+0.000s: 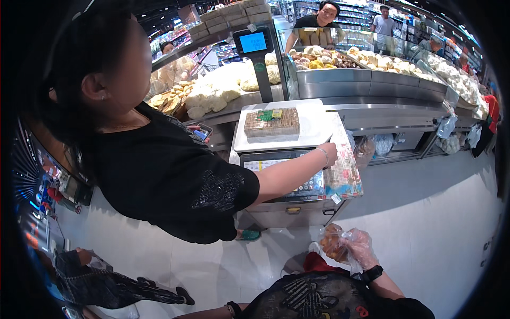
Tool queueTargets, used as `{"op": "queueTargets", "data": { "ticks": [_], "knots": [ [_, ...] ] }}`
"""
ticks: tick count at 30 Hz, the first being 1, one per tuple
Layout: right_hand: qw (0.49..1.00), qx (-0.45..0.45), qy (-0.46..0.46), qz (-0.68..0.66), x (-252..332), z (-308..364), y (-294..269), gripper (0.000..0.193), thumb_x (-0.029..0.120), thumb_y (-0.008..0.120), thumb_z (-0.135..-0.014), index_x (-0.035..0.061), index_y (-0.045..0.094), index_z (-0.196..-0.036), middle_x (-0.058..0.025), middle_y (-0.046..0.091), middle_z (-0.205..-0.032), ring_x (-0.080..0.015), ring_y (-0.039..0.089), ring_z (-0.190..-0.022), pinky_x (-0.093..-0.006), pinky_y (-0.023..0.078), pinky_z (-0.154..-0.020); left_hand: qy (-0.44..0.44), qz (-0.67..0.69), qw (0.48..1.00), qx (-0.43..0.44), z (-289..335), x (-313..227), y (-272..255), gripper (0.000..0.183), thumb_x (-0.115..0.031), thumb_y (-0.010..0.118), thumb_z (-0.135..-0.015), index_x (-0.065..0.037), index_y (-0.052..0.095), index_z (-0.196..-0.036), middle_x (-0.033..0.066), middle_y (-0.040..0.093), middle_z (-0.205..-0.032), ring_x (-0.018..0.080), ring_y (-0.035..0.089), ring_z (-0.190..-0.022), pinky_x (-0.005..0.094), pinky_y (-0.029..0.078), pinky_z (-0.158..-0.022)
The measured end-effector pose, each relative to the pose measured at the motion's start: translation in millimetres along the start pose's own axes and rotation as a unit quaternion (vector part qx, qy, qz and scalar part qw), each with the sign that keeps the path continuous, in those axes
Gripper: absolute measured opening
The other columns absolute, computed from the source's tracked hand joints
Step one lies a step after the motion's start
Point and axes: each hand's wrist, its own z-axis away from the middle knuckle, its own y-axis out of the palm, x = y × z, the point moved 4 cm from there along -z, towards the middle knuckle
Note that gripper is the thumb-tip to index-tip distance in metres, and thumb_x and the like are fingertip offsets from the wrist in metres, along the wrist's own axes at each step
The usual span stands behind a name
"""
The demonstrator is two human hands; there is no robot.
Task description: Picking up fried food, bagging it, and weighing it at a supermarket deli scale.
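My right hand [361,250], in a thin clear plastic glove with a dark watch at the wrist, is closed on the top of a clear plastic bag [333,242]. Brownish-orange food pieces show through the bag, which hangs in front of the scale stand. Of my left arm only a banded stretch of forearm [234,309] appears at the lower edge; its hand is out of sight. Beyond the bag is a weighing scale [313,127] with a wrapped rectangular package [272,122] on its white plate. A person in black [170,170] reaches an arm across its keypad [305,183].
The scale's display [253,42] rises on a post behind the plate. Glass-fronted counters [366,82] with heaped pale food run along the back, where another person [319,21] stands. Someone in dark clothes [106,282] is at the lower left, on the tiled floor [414,212].
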Motion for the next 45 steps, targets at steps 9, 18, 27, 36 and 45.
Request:
{"op": "queueTargets", "data": {
  "ticks": [9, 18, 27, 36, 45],
  "knots": [
    [1.000, -0.001, 0.014, -0.007, 9.4, -10.9, 3.5, 0.011, 0.008, 0.069, -0.081, 0.0014, 0.061, -0.078, -0.0034, 0.064, -0.072, -0.0093, 0.059, -0.065, -0.0256, 0.048, -0.061, -0.004, -0.012, 1.000, 0.003, -0.3, -5.2, -16.4, 0.021, -0.023, 0.057, -0.083, -0.006, 0.068, -0.090, 0.0163, 0.066, -0.080, 0.0289, 0.064, -0.073, 0.0374, 0.050, -0.065],
    [1.000, 0.003, -0.009, -0.021, -13.6, -1.4, -3.7, 0.010, 0.006, 0.069, -0.080, 0.0014, 0.061, -0.082, -0.0041, 0.064, -0.076, -0.0102, 0.061, -0.069, -0.0257, 0.050, -0.065, 0.003, -0.029, 0.999, 0.012, 3.3, -5.6, -0.6, 0.021, -0.024, 0.056, -0.084, -0.007, 0.068, -0.090, 0.0169, 0.065, -0.081, 0.0303, 0.064, -0.074, 0.0375, 0.050, -0.066],
    [0.998, -0.056, -0.024, -0.007, 31.9, -24.1, -37.9, 0.029, 0.026, 0.054, -0.090, 0.0035, 0.066, -0.104, -0.0088, 0.068, -0.090, -0.0185, 0.063, -0.083, -0.0332, 0.049, -0.075, 0.010, -0.062, 0.997, 0.039, 9.2, -3.7, -5.0, 0.022, -0.025, 0.055, -0.086, -0.008, 0.068, -0.090, 0.0175, 0.065, -0.081, 0.0317, 0.064, -0.074, 0.0377, 0.051, -0.067],
    [0.875, -0.169, 0.064, -0.450, 65.1, -25.4, -81.1, 0.028, 0.023, 0.059, -0.092, 0.0004, 0.054, -0.107, -0.0067, 0.060, -0.096, -0.0159, 0.062, -0.088, -0.0306, 0.056, -0.078, 0.028, -0.219, 0.972, -0.086, 20.0, -49.4, -64.3, 0.022, -0.025, 0.054, -0.087, -0.008, 0.068, -0.090, 0.0182, 0.065, -0.082, 0.0330, 0.065, -0.075, 0.0378, 0.051, -0.069],
    [0.918, 0.008, 0.121, -0.377, 145.7, -19.4, -16.6, 0.028, 0.017, 0.057, -0.093, -0.0005, 0.053, -0.114, -0.0093, 0.061, -0.105, -0.0165, 0.063, -0.088, -0.0280, 0.055, -0.079, 0.418, -0.322, 0.647, -0.551, 5.6, -263.6, -72.6, 0.049, -0.008, 0.073, -0.070, -0.006, 0.056, -0.116, 0.0161, 0.059, -0.108, 0.0343, 0.057, -0.098, 0.0385, 0.047, -0.084]
  ]
}}
